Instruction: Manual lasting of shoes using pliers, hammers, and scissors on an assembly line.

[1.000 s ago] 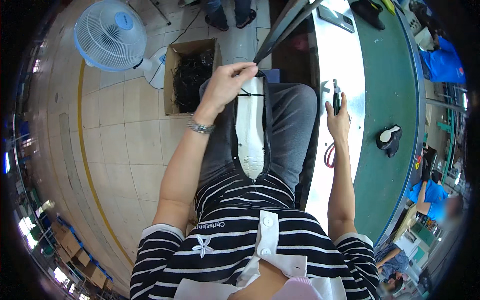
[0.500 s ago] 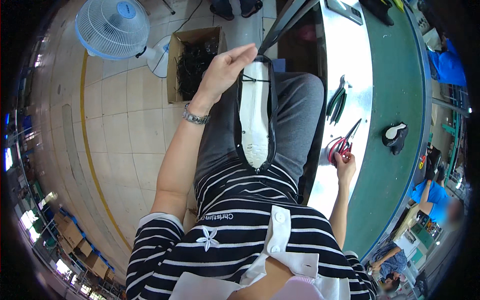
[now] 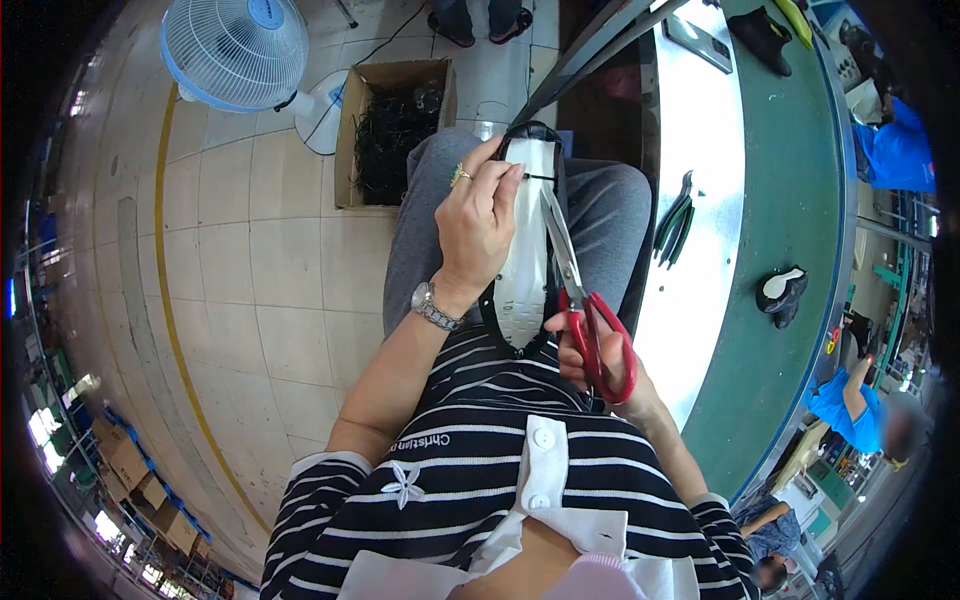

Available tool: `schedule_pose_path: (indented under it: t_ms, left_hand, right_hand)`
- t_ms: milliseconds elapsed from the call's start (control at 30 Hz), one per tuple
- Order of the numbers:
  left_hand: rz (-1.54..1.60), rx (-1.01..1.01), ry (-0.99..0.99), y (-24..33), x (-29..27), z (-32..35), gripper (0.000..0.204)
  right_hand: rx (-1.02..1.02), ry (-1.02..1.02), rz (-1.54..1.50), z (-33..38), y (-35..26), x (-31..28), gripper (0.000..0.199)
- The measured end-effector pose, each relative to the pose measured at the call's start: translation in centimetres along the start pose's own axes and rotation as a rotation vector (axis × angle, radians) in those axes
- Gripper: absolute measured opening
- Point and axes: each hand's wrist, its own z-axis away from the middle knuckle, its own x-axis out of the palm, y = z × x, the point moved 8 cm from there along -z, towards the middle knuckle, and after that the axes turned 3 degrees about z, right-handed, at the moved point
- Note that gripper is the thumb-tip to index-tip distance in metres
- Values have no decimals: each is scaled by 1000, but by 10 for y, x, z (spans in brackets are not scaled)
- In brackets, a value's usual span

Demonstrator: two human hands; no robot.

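Observation:
A black shoe upper (image 3: pixel 489 312) lies sole-up on my lap, its long white bottom (image 3: pixel 522 290) framed by the black edge. My left hand (image 3: pixel 475 228) is closed near its far end, fingertips pinching a thin black cord (image 3: pixel 540 177) that crosses the white bottom. My right hand (image 3: pixel 640 390) grips red-handled scissors (image 3: pixel 585 340). Their blades (image 3: pixel 560 240) point away from me over the right side of the shoe, tips close below the cord and slightly apart.
On the metal bench strip to my right lie green-handled pliers (image 3: pixel 677 222) and a phone (image 3: pixel 698 42). The green belt (image 3: pixel 790 170) beyond carries another black shoe (image 3: pixel 783 295). A cardboard box (image 3: pixel 345 140) of black scraps and a fan (image 3: pixel 235 55) stand at left.
My right hand has picked up the scissors from the bench and brought them over the shoe. The left hand has moved from the shoe's far tip to the cord.

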Motion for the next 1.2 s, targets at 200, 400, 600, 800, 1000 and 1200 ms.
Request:
schedule_pose_path:
  t_ms: [200, 400, 600, 800, 1000, 1200]
  left_hand:
    - [-38, 111, -17, 3, 0, -4, 13]
    - [-121, 192, -26, 17, 5, -5, 9]
    - [-123, 267, -6, 25, 7, 1, 5]
    - [-118, 181, 124, 11, -9, 0, 3]
    - [171, 264, 380, 42, -67, -13, 9]
    - [7, 403, 472, 60, -145, -73, 15]
  right_hand:
    - [4, 158, 383, -27, -4, -15, 48]
    - [-237, 387, 643, -9, -8, -16, 35]
    - [-348, 493, 610, 24, -19, -64, 61]
    - [-242, 106, 660, 8, -20, -18, 77]
    - [-152, 80, 525, -4, -21, -21, 61]
    - [-359, 776, 528, 22, -45, -131, 28]
